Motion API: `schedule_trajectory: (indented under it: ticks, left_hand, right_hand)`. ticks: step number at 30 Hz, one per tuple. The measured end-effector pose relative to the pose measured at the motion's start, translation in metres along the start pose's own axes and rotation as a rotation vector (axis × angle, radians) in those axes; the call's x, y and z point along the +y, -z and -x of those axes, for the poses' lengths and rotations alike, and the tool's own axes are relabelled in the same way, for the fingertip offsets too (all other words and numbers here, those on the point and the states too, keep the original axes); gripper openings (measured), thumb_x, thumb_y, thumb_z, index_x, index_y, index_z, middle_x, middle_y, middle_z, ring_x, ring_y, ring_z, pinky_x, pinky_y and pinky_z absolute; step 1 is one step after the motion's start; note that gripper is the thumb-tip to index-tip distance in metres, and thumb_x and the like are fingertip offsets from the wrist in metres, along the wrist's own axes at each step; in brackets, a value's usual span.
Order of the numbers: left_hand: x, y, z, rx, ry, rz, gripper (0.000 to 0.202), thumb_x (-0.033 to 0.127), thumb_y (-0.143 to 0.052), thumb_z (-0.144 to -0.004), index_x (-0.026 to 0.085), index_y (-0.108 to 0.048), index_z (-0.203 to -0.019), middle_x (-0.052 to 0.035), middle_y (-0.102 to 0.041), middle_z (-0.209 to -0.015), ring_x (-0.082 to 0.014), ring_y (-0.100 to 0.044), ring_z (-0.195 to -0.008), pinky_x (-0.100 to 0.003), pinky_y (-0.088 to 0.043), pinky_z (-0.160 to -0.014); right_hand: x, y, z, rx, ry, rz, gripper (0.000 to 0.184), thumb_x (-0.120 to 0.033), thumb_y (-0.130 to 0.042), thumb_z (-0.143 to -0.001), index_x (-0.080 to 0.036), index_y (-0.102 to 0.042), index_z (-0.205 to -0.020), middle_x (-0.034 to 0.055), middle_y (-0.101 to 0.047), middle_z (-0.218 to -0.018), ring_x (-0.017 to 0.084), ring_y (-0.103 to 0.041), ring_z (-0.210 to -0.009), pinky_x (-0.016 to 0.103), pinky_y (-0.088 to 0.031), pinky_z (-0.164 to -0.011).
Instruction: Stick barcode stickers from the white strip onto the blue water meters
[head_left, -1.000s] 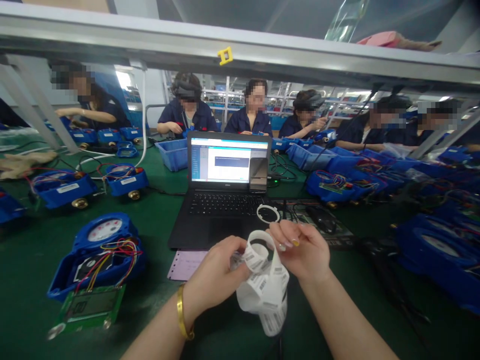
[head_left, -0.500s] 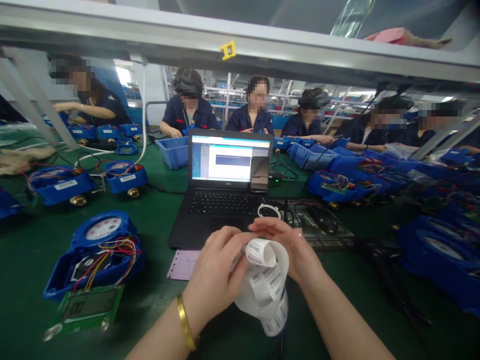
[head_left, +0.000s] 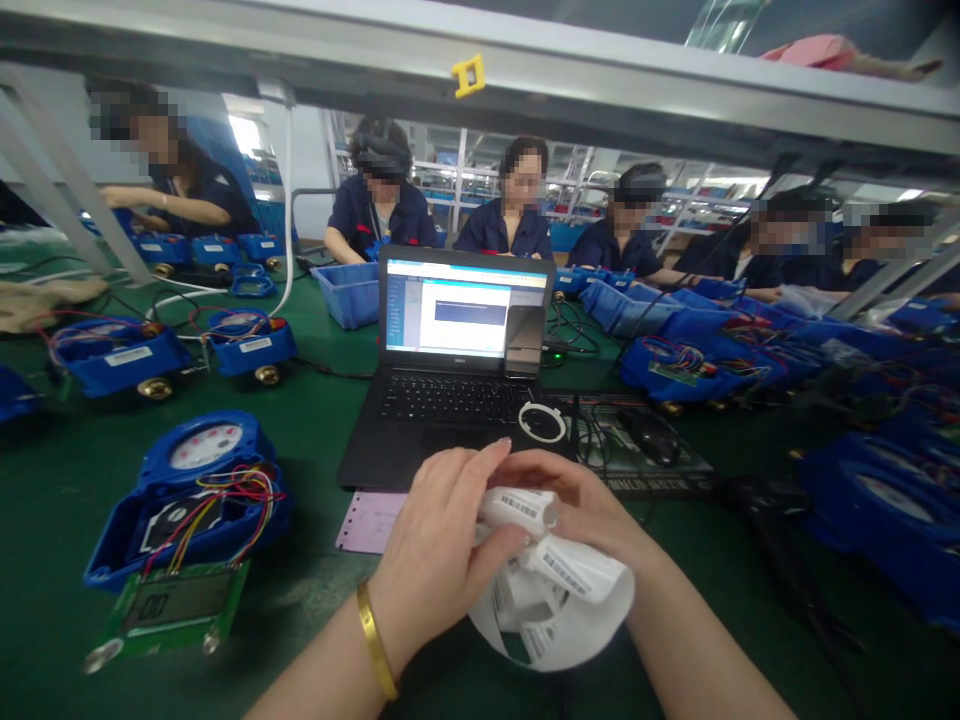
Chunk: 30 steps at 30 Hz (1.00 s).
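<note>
Between my two hands is a curling strip of white barcode labels, its upper end rolled into a narrow tube. My left hand is closed on the roll, with the thumb across its front. The fingers of my right hand wrap behind the same roll and are partly hidden by it. Loose loops of the strip hang below my hands. Just beyond them is a black laptop with its screen lit, and a white ring lies on its right side. A pink paper sheet sticks out from under the laptop.
To the left sits an opened blue meter housing with coloured wires and a green circuit board. A phone leans on the laptop screen. At right are a mouse, a black handheld scanner and blue housings. Co-workers sit opposite.
The label strip has been wound into a tighter roll at the top, and its loose loop now swings out to the right. My right fingers have closed in around the roll.
</note>
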<state>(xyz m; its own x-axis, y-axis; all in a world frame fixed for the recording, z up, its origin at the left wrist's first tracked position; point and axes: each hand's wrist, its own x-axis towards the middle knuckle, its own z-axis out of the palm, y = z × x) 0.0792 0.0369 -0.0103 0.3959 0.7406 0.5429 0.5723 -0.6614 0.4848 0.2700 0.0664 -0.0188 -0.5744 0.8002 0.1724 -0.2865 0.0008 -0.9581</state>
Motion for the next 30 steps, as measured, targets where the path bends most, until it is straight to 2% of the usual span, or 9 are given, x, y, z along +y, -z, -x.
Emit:
schedule_trajectory:
  ticks: [4,8,12,19,25,30]
  left_hand:
    - [0.001,0.001,-0.002,-0.033,0.046,0.007,0.066,0.028,-0.069,-0.077,0.021,-0.035,-0.133,-0.0104,-0.052,-0.117,-0.0266,-0.049,-0.108,-0.044,-0.044,-0.094]
    - [0.001,0.001,-0.005,-0.067,0.13,0.017,0.068,0.016,-0.068,-0.072,0.021,-0.037,-0.132,-0.0093,-0.054,-0.114,-0.0267,-0.051,-0.107,-0.045,-0.045,-0.093]
    - [-0.004,0.001,-0.005,-0.061,0.203,0.109,0.058,0.009,-0.056,-0.073,0.022,-0.043,-0.128,-0.0071,-0.056,-0.105,-0.0227,-0.055,-0.097,-0.039,-0.048,-0.087]
    - [-0.004,0.007,-0.006,-0.023,0.352,0.278,0.047,0.011,-0.051,-0.075,0.023,-0.048,-0.12,-0.0024,-0.059,-0.093,-0.0177,-0.058,-0.083,-0.028,-0.046,-0.072]
    - [-0.003,0.008,-0.007,0.06,0.39,0.392,0.035,0.014,-0.052,-0.078,0.023,-0.051,-0.112,0.0011,-0.06,-0.087,-0.0134,-0.058,-0.074,-0.023,-0.043,-0.065]
    - [-0.003,0.008,-0.006,0.1,0.323,0.41,0.029,0.014,-0.054,-0.078,0.023,-0.054,-0.105,0.0015,-0.061,-0.091,-0.0122,-0.058,-0.078,-0.021,-0.044,-0.068]
  right_hand:
    - [0.004,0.007,0.003,0.029,0.019,-0.056,0.046,-0.036,-0.076,-0.073,-0.017,-0.063,-0.113,0.0097,-0.062,-0.108,0.022,-0.061,-0.096,0.031,-0.049,-0.082]
    - [0.006,0.013,0.005,0.074,0.03,-0.087,0.047,-0.037,-0.073,-0.072,-0.018,-0.062,-0.114,0.0103,-0.061,-0.11,0.023,-0.061,-0.093,0.03,-0.05,-0.077]
    - [0.004,0.015,0.004,0.111,0.076,-0.1,0.045,-0.035,-0.072,-0.072,-0.018,-0.062,-0.113,0.0106,-0.06,-0.111,0.022,-0.061,-0.091,0.03,-0.051,-0.077]
    - [0.005,0.023,0.003,0.214,0.124,-0.166,0.041,-0.028,-0.072,-0.067,-0.019,-0.065,-0.106,0.0081,-0.063,-0.105,0.021,-0.062,-0.087,0.029,-0.051,-0.073]
    - [0.007,0.02,0.0,0.274,0.153,-0.187,0.037,-0.021,-0.069,-0.061,-0.019,-0.067,-0.098,0.006,-0.064,-0.097,0.019,-0.06,-0.082,0.026,-0.05,-0.068]
    - [0.005,0.015,-0.003,0.291,0.151,-0.216,0.035,-0.02,-0.071,-0.058,-0.018,-0.069,-0.093,0.0054,-0.064,-0.093,0.017,-0.06,-0.077,0.023,-0.05,-0.066]
